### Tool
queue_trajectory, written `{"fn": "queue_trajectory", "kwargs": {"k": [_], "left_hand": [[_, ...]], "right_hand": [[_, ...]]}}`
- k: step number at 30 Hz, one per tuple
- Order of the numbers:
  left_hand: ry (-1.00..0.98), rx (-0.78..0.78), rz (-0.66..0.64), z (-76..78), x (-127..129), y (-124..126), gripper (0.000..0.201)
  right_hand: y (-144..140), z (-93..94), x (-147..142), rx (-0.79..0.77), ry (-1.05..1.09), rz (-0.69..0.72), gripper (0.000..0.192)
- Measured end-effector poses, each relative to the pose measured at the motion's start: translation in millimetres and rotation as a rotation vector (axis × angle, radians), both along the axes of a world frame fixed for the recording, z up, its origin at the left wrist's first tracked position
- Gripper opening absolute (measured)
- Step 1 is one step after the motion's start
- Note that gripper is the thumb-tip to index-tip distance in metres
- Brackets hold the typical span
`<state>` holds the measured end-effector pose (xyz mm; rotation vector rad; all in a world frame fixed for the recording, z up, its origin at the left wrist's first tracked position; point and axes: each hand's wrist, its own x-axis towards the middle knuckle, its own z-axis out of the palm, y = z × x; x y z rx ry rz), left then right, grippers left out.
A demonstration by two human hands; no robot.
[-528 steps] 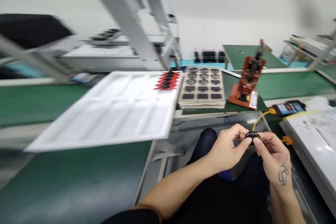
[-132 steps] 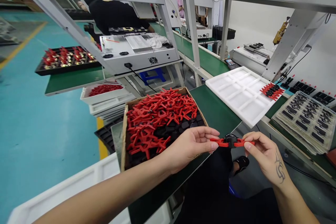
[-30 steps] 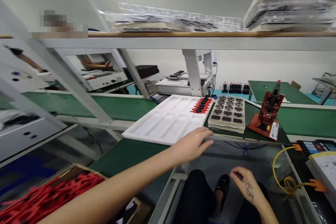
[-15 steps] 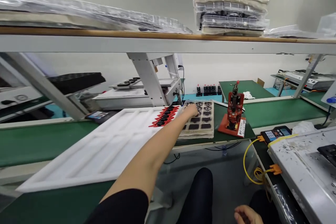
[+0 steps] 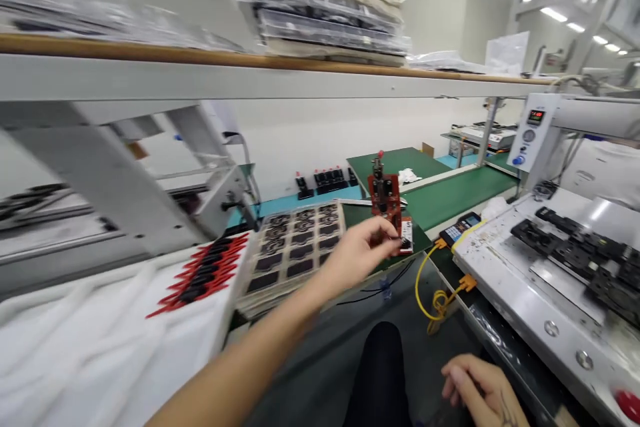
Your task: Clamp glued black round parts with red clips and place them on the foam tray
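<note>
My left hand (image 5: 357, 252) reaches forward with thumb and fingers pinched on a small dark part, just in front of a red toggle-press fixture (image 5: 384, 199) on the green bench. Left of the hand lies a stacked tray of black parts (image 5: 295, 247). Further left, a row of red clips with black parts (image 5: 205, 272) lies on a white foam tray (image 5: 100, 347). My right hand (image 5: 475, 383) rests low by my lap, fingers loosely curled with nothing seen in it. The view is blurred.
A grey machine with black fixtures (image 5: 565, 260) stands at the right, with a keypad controller (image 5: 463, 227) and a coiled yellow cable (image 5: 430, 283) beside it. Overhead, a shelf (image 5: 250, 60) carries stacked plastic trays (image 5: 325, 13). A white control box (image 5: 530, 133) stands behind the machine.
My left hand has come off the tray of black parts and moved right toward the red fixture, fingers now pinched. The view has swung right, and my right hand sits a little higher.
</note>
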<state>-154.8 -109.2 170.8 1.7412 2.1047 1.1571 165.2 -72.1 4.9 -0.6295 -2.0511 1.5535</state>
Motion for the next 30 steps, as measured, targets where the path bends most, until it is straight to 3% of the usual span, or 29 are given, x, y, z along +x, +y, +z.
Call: {"fn": "queue_trajectory", "kwargs": {"k": [2,4,7,9,13,16,21,24,26,30], "left_hand": [[0.058,0.326,-0.313,-12.1,47.4,8.3,0.006],[0.155,0.537,-0.545,-23.3,82.6,17.9,0.014],[0.304,0.690,-0.695,-34.3,112.2,33.3,0.019],[0.380,0.728,-0.716,-36.5,121.6,41.8,0.017],[0.410,0.709,-0.765,-32.6,134.2,53.0,0.016],[0.363,0.678,-0.832,-30.0,149.1,61.9,0.018],[0.219,0.544,-0.996,-23.6,184.0,91.4,0.030],[0.132,0.445,-1.019,-8.6,206.3,126.9,0.047],[0.109,0.389,-0.986,5.7,225.4,159.7,0.043],[0.287,0.126,-0.975,30.2,279.7,232.6,0.036]], "right_hand": [[3.7,37.6,7.8,0.081,0.173,-0.167,0.042],[8.5,69.1,13.8,0.128,0.317,-0.325,0.037],[17.6,100.2,21.4,0.155,0.289,-0.395,0.052],[23.2,110.5,26.5,0.210,0.241,-0.414,0.047],[29.0,117.6,36.9,0.309,0.175,-0.474,0.038],[29.7,122.9,47.7,0.301,0.131,-0.517,0.037],[33.7,132.8,92.1,0.293,-0.008,-0.689,0.034],[41.3,132.5,136.7,0.324,-0.069,-0.850,0.037],[47.4,131.4,165.2,0.354,-0.083,-0.964,0.037],[54.3,135.7,200.6,0.420,-0.050,-1.115,0.037]]}}
